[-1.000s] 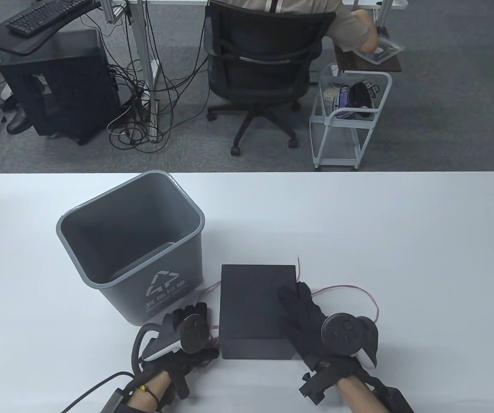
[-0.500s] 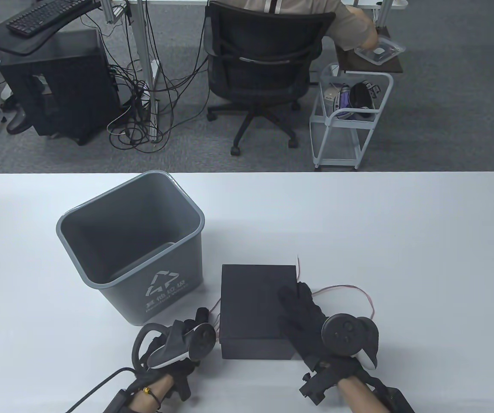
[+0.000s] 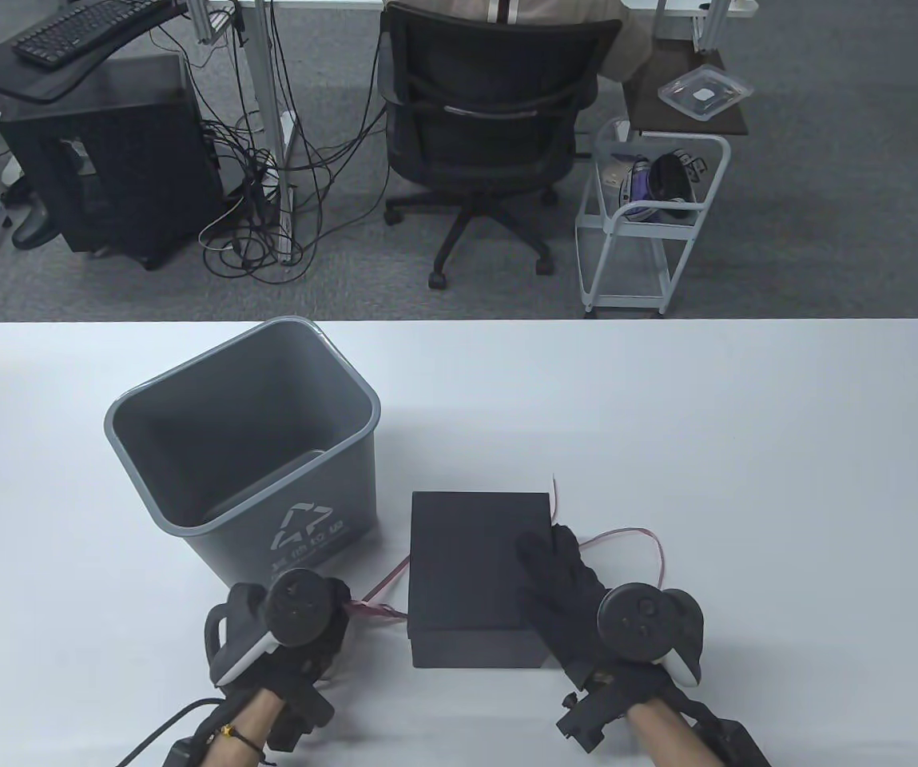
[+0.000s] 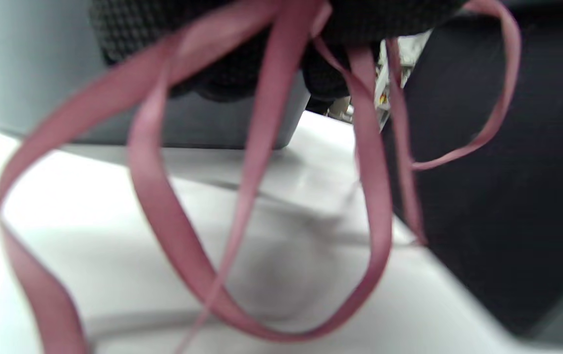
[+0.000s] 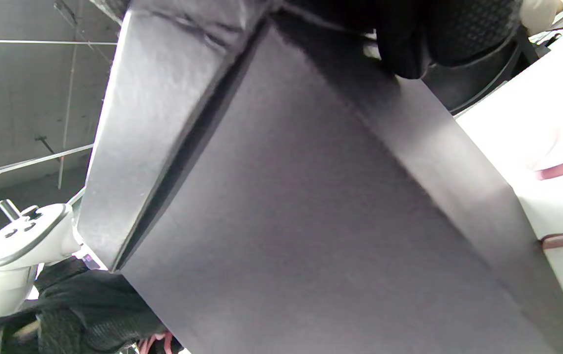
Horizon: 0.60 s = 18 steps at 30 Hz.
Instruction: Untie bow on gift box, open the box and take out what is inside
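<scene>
A black gift box (image 3: 466, 575) sits lid-on at the near middle of the white table (image 3: 666, 447). A thin pink ribbon (image 3: 383, 593) runs from under the box's left side into my left hand (image 3: 329, 609), which grips it just left of the box. In the left wrist view several ribbon loops (image 4: 262, 162) hang from my curled gloved fingers (image 4: 242, 54). My right hand (image 3: 556, 551) lies flat on the lid's right part, thumb spread onto the lid. A slack ribbon loop (image 3: 641, 534) lies on the table to its right. The box's contents are hidden.
A grey waste bin (image 3: 247, 455) stands upright just behind my left hand, left of the box. Beyond the table's far edge are an office chair (image 3: 490, 136) with a seated person, a white cart (image 3: 642, 216) and cables on the floor.
My left hand has shifted left, away from the box, drawing the ribbon taut on that side. The slack loop on the right has shrunk. My right hand and the box have stayed put.
</scene>
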### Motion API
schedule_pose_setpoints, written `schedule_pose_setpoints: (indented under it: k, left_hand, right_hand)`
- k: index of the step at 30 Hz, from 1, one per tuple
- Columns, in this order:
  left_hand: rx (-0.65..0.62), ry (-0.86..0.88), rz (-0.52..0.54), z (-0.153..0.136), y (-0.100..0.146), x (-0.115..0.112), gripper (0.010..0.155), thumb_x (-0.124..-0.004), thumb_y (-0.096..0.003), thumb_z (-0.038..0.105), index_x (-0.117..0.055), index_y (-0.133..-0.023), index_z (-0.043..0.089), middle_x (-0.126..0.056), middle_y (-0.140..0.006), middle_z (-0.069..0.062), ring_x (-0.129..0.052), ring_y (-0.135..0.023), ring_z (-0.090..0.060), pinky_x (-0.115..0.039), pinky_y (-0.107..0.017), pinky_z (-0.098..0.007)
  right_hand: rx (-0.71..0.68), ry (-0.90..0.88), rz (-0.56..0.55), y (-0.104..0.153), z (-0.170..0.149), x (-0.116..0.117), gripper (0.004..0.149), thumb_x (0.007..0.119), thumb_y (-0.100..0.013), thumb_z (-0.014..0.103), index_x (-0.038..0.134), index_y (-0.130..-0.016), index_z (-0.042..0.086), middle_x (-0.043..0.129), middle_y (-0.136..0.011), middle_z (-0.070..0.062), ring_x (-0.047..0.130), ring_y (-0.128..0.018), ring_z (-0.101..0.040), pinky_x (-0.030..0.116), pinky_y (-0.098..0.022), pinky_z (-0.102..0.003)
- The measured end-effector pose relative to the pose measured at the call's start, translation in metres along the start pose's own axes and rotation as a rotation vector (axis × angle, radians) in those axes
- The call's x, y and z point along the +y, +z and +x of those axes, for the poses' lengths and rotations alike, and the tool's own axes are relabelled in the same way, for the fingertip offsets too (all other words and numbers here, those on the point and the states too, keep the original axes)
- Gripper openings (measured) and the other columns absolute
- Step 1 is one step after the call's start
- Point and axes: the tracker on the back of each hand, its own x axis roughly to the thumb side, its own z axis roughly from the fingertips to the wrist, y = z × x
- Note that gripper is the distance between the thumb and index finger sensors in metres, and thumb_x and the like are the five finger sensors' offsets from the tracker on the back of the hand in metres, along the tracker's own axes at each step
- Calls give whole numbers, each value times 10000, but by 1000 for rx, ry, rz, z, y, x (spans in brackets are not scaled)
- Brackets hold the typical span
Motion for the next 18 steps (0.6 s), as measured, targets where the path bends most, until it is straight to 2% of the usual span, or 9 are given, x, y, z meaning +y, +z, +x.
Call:
schedule_pose_setpoints:
  k: [9,18]
  left_hand:
    - [-113,521,108,-11,6,13,368,-673,-505,284,-859,-816,218,-877,-774,0,-992,-519,-230,-918,-336,-345]
    - [-242,853,234,-15,11,21,368,-666,-503,293,-854,-812,225,-872,-773,15,-991,-527,-215,-921,-342,-335]
  right_hand:
    - [-2,0,3,0,0,0,627,630,-572,536,511,-1102,222,398,-1070,-400,681,-895,-546,673,-616,-578]
    - [-3,2,5,0,0,1,626,629,-573,534,510,-1102,221,401,-1069,-402,680,-894,-547,672,-616,-578]
